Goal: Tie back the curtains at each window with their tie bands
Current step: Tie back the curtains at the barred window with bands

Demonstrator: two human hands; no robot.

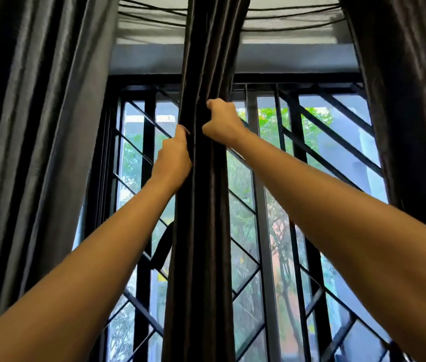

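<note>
Left hand [174, 158] curled round left edge of centre curtain [201, 244]; right hand [222, 121] clenched on right edge, slightly higher at 1 o'clock. Curtain gathered into narrow column at 12 o'clock, before window grille [149, 121]. Dark strap [163, 246] hung at 6 o'clock of left hand — likely tie band. Folds to be bunched evenly, held by one hand — band fetched by other.

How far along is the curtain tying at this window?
Done: the middle curtain is bunched into a narrow column. In hand: the left hand and right hand both grip it. Still to do: no band wraps it yet; a dark strap, possibly its tie band, hangs loose beside it.
</note>
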